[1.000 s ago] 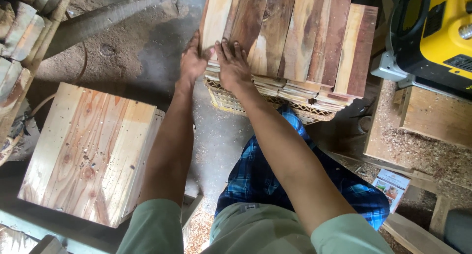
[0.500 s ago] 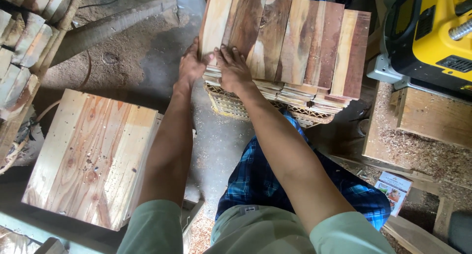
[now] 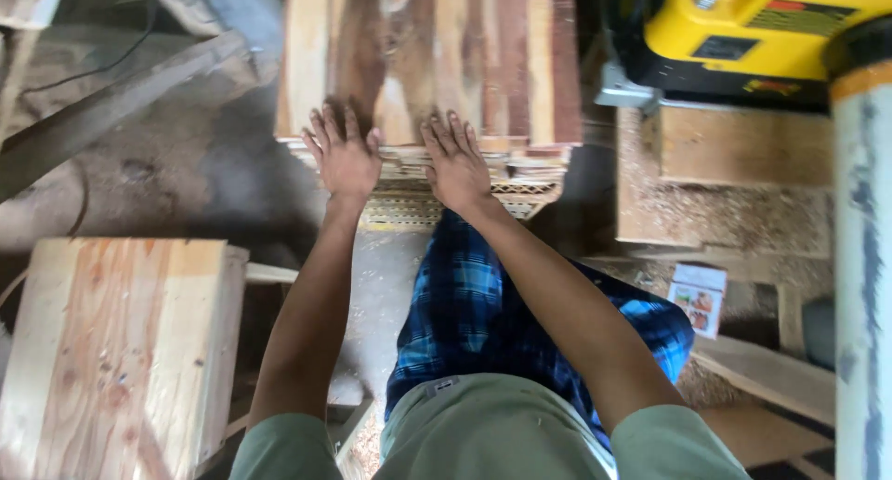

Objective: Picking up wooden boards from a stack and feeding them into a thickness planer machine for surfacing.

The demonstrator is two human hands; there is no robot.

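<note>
We see a stack of wooden boards (image 3: 437,62) at twelve o'clock, its top layer made of narrow planks in pale, reddish and dark brown tones laid side by side, with the thin ends of lower layers showing along the near edge. The stack sits on a yellowish woven basket (image 3: 409,206), whose lattice rim shows just below the board ends. Our left hand (image 3: 346,155) lies flat on the near edge of the stack, fingers spread wide and pointing away, gripping nothing. Our right hand (image 3: 455,162) rests just beside it, at about one o'clock from the left, also flat and open with fingers fanned across the board ends. Both forearms reach up from six o'clock, out of green sleeves, over blue plaid trousers (image 3: 483,313). At eight o'clock a pale wooden panel (image 3: 111,350) made of joined planks lies well apart from the stack. At two o'clock stands a yellow and black machine (image 3: 743,34) on a sawdust-strewn wooden bench (image 3: 715,183). At three o'clock a grey post (image 3: 862,257) rises along the edge, and a small printed card (image 3: 697,299) lies at four o'clock.
</note>
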